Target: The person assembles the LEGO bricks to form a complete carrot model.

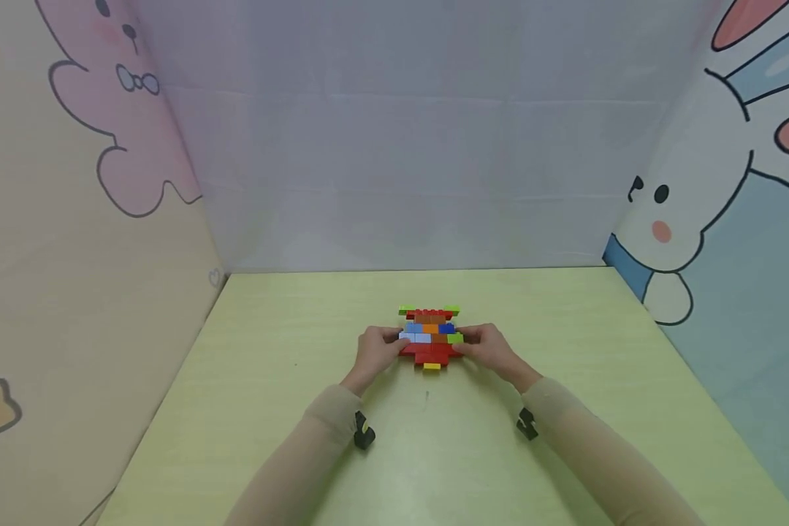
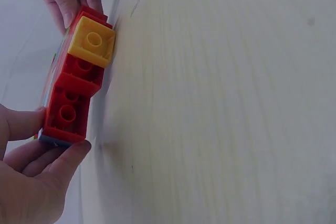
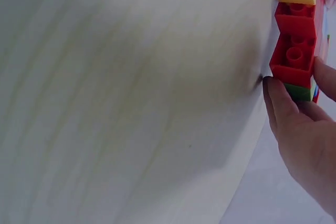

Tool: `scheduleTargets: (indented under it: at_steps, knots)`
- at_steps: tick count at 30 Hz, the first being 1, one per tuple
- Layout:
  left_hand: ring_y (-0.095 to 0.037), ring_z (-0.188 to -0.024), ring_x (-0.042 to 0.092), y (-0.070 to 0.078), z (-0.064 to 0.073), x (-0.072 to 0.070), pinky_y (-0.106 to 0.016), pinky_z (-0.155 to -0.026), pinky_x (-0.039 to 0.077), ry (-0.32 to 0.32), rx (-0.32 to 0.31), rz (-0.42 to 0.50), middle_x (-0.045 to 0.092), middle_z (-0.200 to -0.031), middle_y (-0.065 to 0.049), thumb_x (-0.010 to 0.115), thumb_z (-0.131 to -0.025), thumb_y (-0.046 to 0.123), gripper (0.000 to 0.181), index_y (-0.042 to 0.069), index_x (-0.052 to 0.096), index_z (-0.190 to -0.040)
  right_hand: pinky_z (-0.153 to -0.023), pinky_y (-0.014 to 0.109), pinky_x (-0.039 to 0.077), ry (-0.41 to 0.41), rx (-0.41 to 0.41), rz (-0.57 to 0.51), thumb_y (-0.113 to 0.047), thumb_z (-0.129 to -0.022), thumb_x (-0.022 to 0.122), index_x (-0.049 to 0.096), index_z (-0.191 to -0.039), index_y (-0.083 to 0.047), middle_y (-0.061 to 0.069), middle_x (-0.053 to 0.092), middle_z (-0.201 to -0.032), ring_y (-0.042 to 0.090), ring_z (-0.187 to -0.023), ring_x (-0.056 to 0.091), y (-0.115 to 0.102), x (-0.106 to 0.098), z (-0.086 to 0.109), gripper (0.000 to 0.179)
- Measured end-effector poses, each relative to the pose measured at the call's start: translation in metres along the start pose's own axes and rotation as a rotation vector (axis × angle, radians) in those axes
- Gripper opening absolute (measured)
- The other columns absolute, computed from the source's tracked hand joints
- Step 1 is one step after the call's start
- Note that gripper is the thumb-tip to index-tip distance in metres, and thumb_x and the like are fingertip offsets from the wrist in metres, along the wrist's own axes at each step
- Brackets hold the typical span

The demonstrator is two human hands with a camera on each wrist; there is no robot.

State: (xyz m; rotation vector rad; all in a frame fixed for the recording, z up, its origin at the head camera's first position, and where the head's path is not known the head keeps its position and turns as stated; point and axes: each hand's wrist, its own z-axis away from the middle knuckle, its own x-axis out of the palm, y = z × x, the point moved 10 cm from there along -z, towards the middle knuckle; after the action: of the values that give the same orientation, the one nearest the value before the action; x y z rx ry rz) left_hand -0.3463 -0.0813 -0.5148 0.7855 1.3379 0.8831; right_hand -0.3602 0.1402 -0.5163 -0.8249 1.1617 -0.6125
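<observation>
A model built of colourful toy bricks (image 1: 430,338) lies near the middle of the table, both hands on it. My left hand (image 1: 376,349) grips its left edge, thumb on the face towards me and fingers at the side. On the right edge, my right hand (image 1: 493,348) pinches it the same way. Rows of blue, orange, brown and green bricks sit above red ones, with a small yellow brick (image 2: 88,52) at the near end. In both wrist views the hollow undersides of the red bricks (image 3: 293,66) show, fingertips right at the tabletop.
The pale wooden table (image 1: 269,380) ends at a plain light backdrop (image 1: 408,146). Side walls carry cartoon prints, with a rabbit (image 1: 684,212) on the right. Small black mounts (image 1: 364,432) sit at the wrists.
</observation>
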Motion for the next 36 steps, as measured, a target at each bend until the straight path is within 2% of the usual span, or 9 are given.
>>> scheduleTargets:
  at_steps: [5, 11, 15, 23, 30, 36]
  knots:
    - [-0.020, -0.094, 0.061, 0.0012, -0.0029, 0.0024, -0.032, -0.079, 0.052, 0.016, -0.007, -0.008, 0.067, -0.112, -0.010, 0.072, -0.087, 0.021, 0.037, 0.004, 0.067, -0.119, -0.085, 0.035, 0.049, 0.046, 0.074, -0.007, -0.020, -0.088, 0.070, 0.057, -0.130, -0.002, 0.014, 0.058, -0.126, 0.028, -0.107, 0.053, 0.0042, -0.0023, -0.0017, 0.048]
    - [-0.022, -0.109, 0.059, 0.0009, -0.0047, 0.0012, -0.037, -0.085, 0.049, 0.052, 0.026, -0.029, 0.065, -0.115, -0.011, 0.070, -0.089, 0.020, 0.039, 0.002, 0.064, -0.122, -0.083, 0.033, 0.049, 0.083, 0.151, -0.055, -0.018, -0.090, 0.068, 0.056, -0.132, -0.001, 0.016, 0.053, -0.133, 0.029, -0.112, 0.048, 0.0017, -0.0005, 0.0014, 0.047]
    - [-0.024, -0.115, 0.056, -0.0002, -0.0047, 0.0014, -0.037, -0.088, 0.048, 0.064, 0.016, -0.026, 0.064, -0.117, -0.011, 0.069, -0.090, 0.021, 0.038, 0.003, 0.063, -0.123, -0.079, 0.032, 0.048, 0.103, 0.157, -0.037, -0.016, -0.090, 0.068, 0.057, -0.131, -0.002, 0.016, 0.052, -0.133, 0.028, -0.110, 0.047, -0.0006, -0.0006, 0.0013, 0.045]
    - [-0.024, -0.109, 0.059, -0.0022, -0.0048, 0.0025, -0.036, -0.085, 0.049, 0.082, 0.038, -0.033, 0.067, -0.110, -0.011, 0.070, -0.088, 0.018, 0.035, 0.002, 0.066, -0.118, -0.080, 0.031, 0.048, 0.116, 0.150, -0.025, -0.015, -0.090, 0.068, 0.059, -0.129, -0.003, 0.016, 0.055, -0.131, 0.026, -0.111, 0.050, 0.0013, 0.0007, 0.0009, 0.042]
    - [-0.024, -0.109, 0.059, -0.0033, -0.0049, 0.0022, -0.039, -0.086, 0.049, 0.090, 0.049, -0.031, 0.068, -0.110, -0.011, 0.070, -0.088, 0.019, 0.035, 0.002, 0.066, -0.119, -0.069, 0.028, 0.046, 0.126, 0.131, -0.024, -0.015, -0.089, 0.069, 0.061, -0.126, -0.003, 0.015, 0.057, -0.128, 0.025, -0.106, 0.050, 0.0035, 0.0015, -0.0024, 0.040]
    - [-0.026, -0.117, 0.054, -0.0022, -0.0077, 0.0064, -0.039, -0.091, 0.045, 0.077, 0.048, -0.029, 0.064, -0.119, -0.012, 0.069, -0.089, 0.017, 0.039, 0.001, 0.062, -0.124, -0.089, 0.039, 0.047, 0.139, 0.132, -0.022, -0.017, -0.089, 0.069, 0.060, -0.129, -0.004, 0.015, 0.056, -0.130, 0.027, -0.116, 0.049, 0.0031, -0.0005, -0.0043, 0.042]
